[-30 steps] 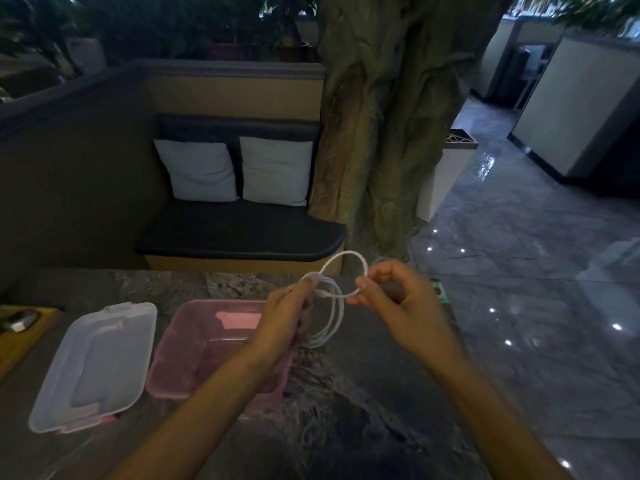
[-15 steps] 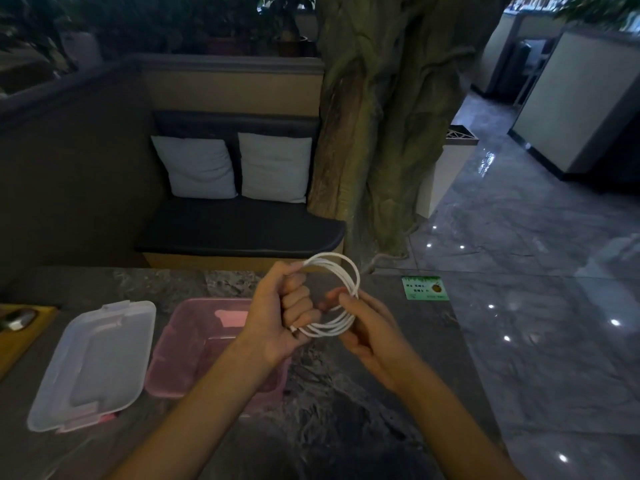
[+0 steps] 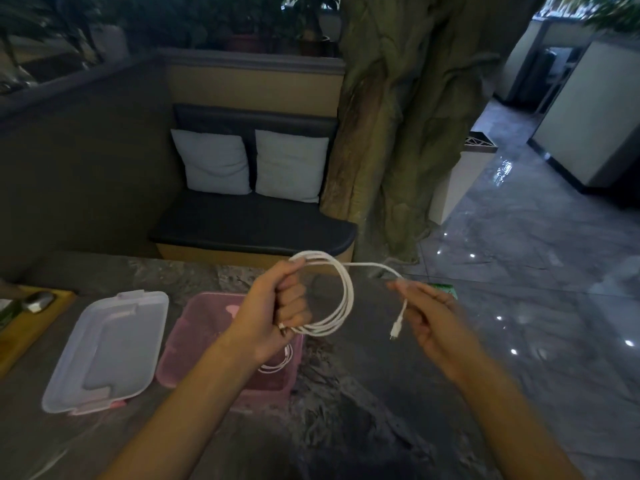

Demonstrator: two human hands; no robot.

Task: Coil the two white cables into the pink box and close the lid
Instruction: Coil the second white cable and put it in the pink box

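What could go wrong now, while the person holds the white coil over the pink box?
1. The coil is held only in the left hand. If that grip loosens, the loops may spring open.
2. The loose end with its plug hangs free from the right hand and may stick out over the rim of the pink box, blocking the lid.
3. A first cable already lies in the box; the two might tangle.

both bare forearms reach forward from the bottom edge. the left hand (image 3: 277, 311) is a closed fist, knuckles facing right, clenched around a cable (image 3: 341, 296). the right hand (image 3: 434, 318) sits just to its right at about the same height, thumb and fingers pinching the cable's loose end.
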